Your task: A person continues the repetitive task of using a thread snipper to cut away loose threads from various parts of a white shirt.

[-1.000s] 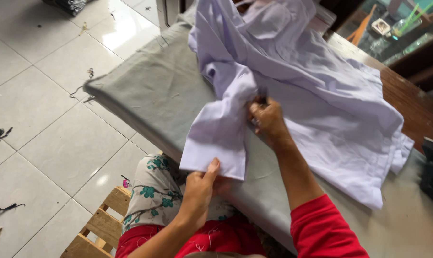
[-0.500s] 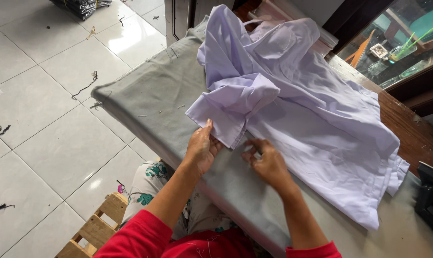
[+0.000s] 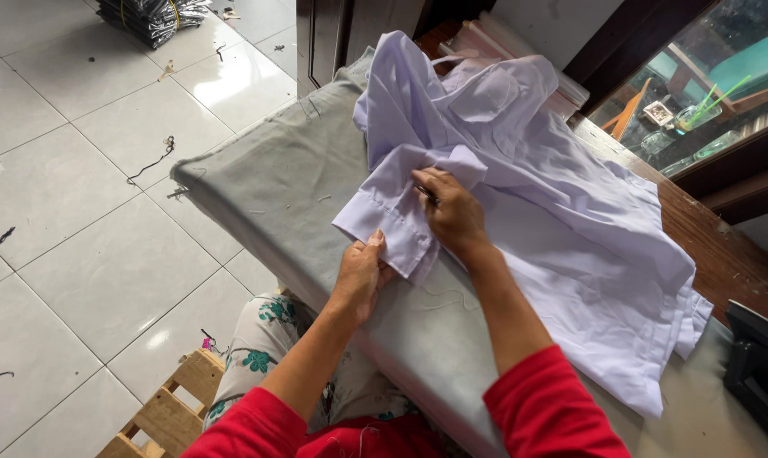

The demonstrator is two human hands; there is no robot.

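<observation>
A pale lilac shirt (image 3: 562, 220) lies crumpled over a table covered with grey cloth (image 3: 282, 178). Its sleeve cuff (image 3: 384, 212) is spread flat near the table's front edge. My left hand (image 3: 363, 276) pinches the cuff's lower edge with thumb on top. My right hand (image 3: 452, 212) presses down on the sleeve just above the cuff, with a small dark tool showing between its fingers. Both arms wear red sleeves.
A wooden table surface (image 3: 723, 254) shows at the right, with a black object (image 3: 761, 373) at its edge. A wooden pallet (image 3: 168, 411) sits on the white tiled floor (image 3: 87, 254) below. A shiny dark bundle (image 3: 151, 17) lies far left, thread scraps scattered about.
The sleeve has gone from hanging bunched in my right hand to lying flat on the grey cloth. My left hand came up from my lap and took the cuff's edge.
</observation>
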